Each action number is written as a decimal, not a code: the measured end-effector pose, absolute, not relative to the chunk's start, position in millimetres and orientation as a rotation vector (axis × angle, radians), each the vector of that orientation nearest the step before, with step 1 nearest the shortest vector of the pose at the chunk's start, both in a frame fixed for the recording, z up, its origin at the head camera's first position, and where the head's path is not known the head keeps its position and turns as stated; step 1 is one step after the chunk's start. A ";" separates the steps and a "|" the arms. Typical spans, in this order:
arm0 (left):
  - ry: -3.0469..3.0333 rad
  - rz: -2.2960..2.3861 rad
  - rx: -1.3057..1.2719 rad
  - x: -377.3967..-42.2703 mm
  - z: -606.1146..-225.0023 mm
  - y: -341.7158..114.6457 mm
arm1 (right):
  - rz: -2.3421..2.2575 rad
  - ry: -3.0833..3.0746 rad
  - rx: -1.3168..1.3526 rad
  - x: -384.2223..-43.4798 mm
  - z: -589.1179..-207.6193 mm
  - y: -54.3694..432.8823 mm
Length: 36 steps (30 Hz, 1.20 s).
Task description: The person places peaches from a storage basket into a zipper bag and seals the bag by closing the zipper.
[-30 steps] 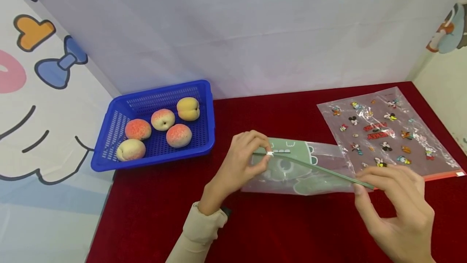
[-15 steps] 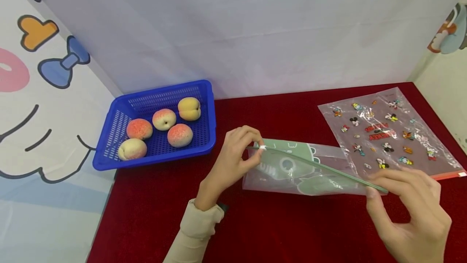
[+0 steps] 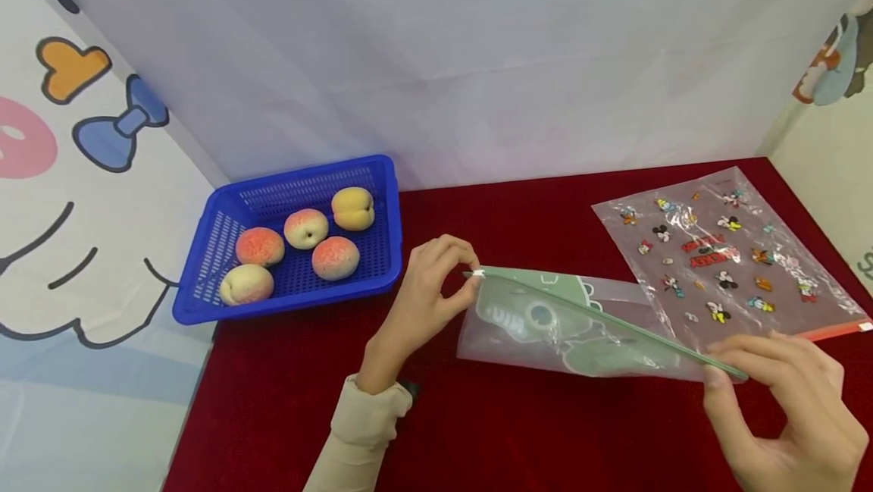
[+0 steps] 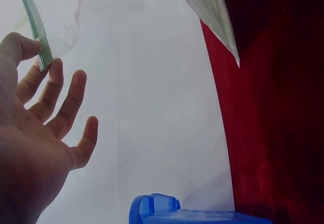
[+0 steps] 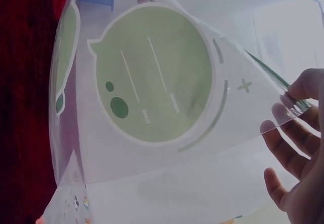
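My left hand (image 3: 424, 291) pinches one end of the green zip strip of a clear zip bag (image 3: 546, 325), where a white slider (image 3: 478, 273) sits. At the strip's other end, my right hand (image 3: 787, 405) pinches it between thumb and fingers. The bag has a green cartoon print and hangs from the strip, which slants down to the right. In the left wrist view the strip end (image 4: 44, 57) lies between thumb and fingers, the other fingers spread. The right wrist view shows the bag's round green print (image 5: 157, 77) close up.
A blue basket (image 3: 293, 302) with several peaches (image 3: 246, 284) stands on the left of the dark red tablecloth (image 3: 518, 439). A second clear zip bag (image 3: 705, 257), with cartoon figures and an orange-red zip, lies flat at the right. White cloth walls (image 3: 511, 98) surround the table.
My left hand has moved left with the slider end, and my right hand has moved right and slightly down. The zip strip has shifted apart with them and the bag is spread wider.
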<state>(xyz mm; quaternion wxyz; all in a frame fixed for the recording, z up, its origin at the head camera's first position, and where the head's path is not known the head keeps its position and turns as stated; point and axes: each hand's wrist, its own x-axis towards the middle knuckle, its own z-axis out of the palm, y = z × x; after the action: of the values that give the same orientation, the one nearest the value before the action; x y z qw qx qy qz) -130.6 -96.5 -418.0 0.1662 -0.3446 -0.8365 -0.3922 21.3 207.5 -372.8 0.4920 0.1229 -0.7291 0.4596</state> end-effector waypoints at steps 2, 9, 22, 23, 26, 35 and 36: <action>-2.385 -1.114 -0.976 -131.5 -418.5 -97.4 | 1.120 -1.776 0.294 22.7 -372.1 206.7; -2.385 -1.096 -0.973 -133.0 -420.1 -98.5 | 1.084 -1.831 0.317 25.8 -367.4 206.3; -2.338 -1.046 -0.988 -128.9 -424.7 -103.2 | 1.120 -1.857 0.237 33.8 -385.7 213.1; -2.335 -1.041 -0.990 -128.1 -425.3 -103.8 | 1.111 -1.874 0.234 34.9 -386.2 213.5; -2.330 -1.028 -0.986 -126.2 -425.8 -105.8 | 1.105 -1.901 0.228 36.4 -387.1 213.6; -2.317 -1.028 -0.957 -126.8 -426.1 -107.6 | 1.165 -1.925 0.198 34.5 -387.6 212.4; -2.328 -1.028 -0.943 -126.7 -425.4 -107.8 | 1.173 -1.935 0.207 34.0 -387.8 212.6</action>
<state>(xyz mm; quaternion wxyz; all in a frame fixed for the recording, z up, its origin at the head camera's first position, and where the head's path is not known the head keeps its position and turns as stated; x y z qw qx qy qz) -126.7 -107.8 -425.4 0.2119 -0.3396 -0.8383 -0.3702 34.0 212.6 -387.8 0.4209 0.0827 -0.7724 0.4683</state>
